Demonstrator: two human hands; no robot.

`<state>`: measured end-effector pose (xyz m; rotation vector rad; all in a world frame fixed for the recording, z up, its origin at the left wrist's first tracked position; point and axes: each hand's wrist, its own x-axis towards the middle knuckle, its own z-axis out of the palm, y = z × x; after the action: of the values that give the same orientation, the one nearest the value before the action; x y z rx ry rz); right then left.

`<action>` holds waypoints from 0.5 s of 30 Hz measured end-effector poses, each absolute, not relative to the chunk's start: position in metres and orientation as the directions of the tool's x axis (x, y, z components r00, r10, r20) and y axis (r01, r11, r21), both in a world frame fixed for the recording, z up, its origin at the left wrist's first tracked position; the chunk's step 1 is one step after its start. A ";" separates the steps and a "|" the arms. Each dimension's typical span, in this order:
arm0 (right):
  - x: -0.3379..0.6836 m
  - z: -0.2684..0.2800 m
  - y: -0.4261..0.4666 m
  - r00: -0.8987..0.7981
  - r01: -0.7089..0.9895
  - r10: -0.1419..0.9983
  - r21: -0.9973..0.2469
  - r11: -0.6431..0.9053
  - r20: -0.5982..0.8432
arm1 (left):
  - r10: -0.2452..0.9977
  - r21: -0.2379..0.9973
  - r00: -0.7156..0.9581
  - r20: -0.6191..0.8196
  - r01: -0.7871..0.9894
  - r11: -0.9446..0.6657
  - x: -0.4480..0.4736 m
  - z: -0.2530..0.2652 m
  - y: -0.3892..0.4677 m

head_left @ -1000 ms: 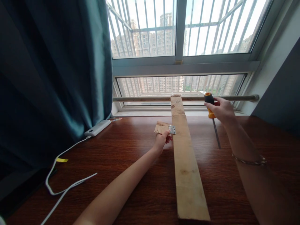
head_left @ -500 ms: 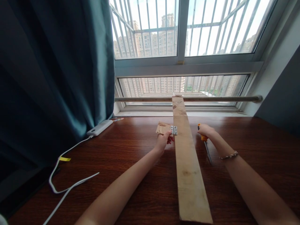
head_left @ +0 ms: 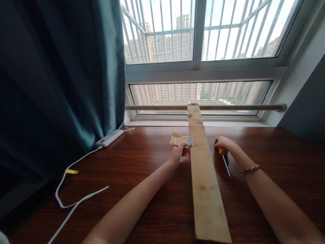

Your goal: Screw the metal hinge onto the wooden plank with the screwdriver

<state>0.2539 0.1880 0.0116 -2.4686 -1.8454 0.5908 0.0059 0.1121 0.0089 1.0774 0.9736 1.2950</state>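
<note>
A long pale wooden board (head_left: 204, 176) runs from near me to the rail by the window. A silver hinge (head_left: 189, 141) lies across its left edge and joins it to a small wooden block (head_left: 177, 138). My left hand (head_left: 177, 151) is closed on this block from below, thumb beside the hinge. Right of the board, my right hand (head_left: 223, 143) grips a screwdriver (head_left: 222, 151) by its orange and black handle. The shaft points down toward me, its tip close to the tabletop.
The brown wood-grain table (head_left: 142, 176) spans the view. At left lie a white power strip (head_left: 109, 138), its white cable (head_left: 83, 198) and a yellow tag (head_left: 72, 171), beside a dark blue curtain (head_left: 76, 67). A metal rail (head_left: 241, 107) crosses before the barred window.
The screwdriver's shaft has swung slightly toward me and right. My left hand, the block and the board keep their places; the whole view has shifted a little.
</note>
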 end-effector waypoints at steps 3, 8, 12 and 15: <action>0.256 0.013 0.186 0.232 0.915 0.923 -0.252 -0.314 -0.307 | 0.999 0.966 0.050 0.017 -0.259 -0.003 0.006 0.008 0.112; 0.256 0.039 0.179 0.209 0.921 0.965 -0.301 -0.248 -0.157 | 0.999 0.963 0.051 -0.003 -0.268 0.016 0.007 0.009 0.112; 0.225 0.064 0.166 0.054 0.864 0.980 -0.501 0.049 0.190 | 0.998 0.958 0.055 0.011 -0.285 0.005 0.007 0.008 0.112; 0.189 0.067 0.151 -0.264 0.586 0.915 -0.703 0.403 0.305 | 0.998 0.957 0.064 0.025 -0.291 -0.005 0.007 0.008 0.111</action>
<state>0.1887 0.1512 0.0673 -1.2775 -1.9660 0.6039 0.0068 0.1113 0.0079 1.0314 0.9358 1.2962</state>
